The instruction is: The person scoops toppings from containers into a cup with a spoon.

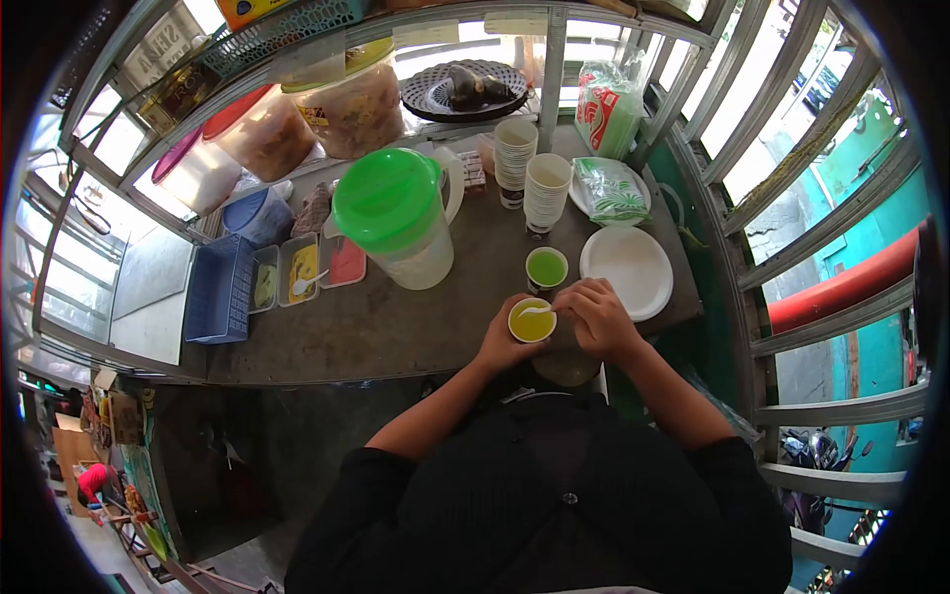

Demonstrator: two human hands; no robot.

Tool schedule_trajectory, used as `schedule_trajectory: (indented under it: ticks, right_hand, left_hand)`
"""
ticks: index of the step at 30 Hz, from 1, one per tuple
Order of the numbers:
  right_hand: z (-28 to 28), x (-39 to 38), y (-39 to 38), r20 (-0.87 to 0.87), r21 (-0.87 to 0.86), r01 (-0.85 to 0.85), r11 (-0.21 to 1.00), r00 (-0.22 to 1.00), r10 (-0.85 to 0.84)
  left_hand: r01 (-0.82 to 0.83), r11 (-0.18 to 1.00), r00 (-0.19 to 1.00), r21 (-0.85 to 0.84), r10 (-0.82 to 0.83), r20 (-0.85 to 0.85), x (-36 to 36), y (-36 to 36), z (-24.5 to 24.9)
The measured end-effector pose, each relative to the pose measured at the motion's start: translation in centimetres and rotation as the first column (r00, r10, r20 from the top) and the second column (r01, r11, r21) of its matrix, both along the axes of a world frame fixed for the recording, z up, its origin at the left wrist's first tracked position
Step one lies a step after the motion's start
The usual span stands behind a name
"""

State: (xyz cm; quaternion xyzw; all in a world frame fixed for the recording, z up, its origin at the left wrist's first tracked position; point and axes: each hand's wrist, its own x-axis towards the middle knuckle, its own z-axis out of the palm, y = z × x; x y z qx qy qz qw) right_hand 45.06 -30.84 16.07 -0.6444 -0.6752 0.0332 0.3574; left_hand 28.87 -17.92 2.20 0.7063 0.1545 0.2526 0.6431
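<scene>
Grey, scuffed worktop (416,332) in a barred stall bore a blue basket (220,289) at its left edge, a green-lidded jug (396,218) centrally, and near the front edge a yellow-filled cup (532,324) clasped by the left hand (500,345), the right hand (599,319) pinching a white spoon (536,310) over it, a white plate (628,262) just beyond.

pale sign (163,49) leaning on the top shelf, upper left: large dark capitals, the first letters read as "sh", the remainder tilted and cut off. clear bag (606,107) on the shelf, upper right: bold red lettering on a white and green field, not legible. flat packet (612,190) on the worktop: green leaf print, wording too small to read. tub (351,104) with yellow lid: small label, blurred. no numbers readable.
</scene>
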Motion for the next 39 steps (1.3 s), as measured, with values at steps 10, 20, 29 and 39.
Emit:
schedule_trajectory:
  ticks: [10, 20, 29, 39]
  right_hand:
    - [-3.7, 2.1, -2.3, -0.628, 0.04, 0.405, 0.913, 0.721, -0.292]
    - [-4.0, 0.2, -2.8, -0.415, -0.011, 0.276, 0.961, 0.873, -0.256]
    - [-2.0, -0.1, 2.0, 0.046, 0.0, -0.042, 0.999, 0.998, 0.042]
    - [4.8, 2.5, 8.5, -0.185, -0.108, -0.154, 0.982, 0.974, 0.132]
  left_hand:
    - [-0.128, 0.989, 0.989, 0.073, 0.133, -0.07, 0.4, 0.1, 0.7]
    - [-0.172, 0.972, 0.984, 0.157, 0.176, -0.01, 0.0, 2.4, -0.1]
    - [-0.072, 0.989, 0.997, 0.128, 0.075, -0.014, -0.3, 1.6, 3.7]
    - [0.122, 0.991, 0.992, -0.057, -0.121, 0.021, -0.7, 5.3, 10.4]
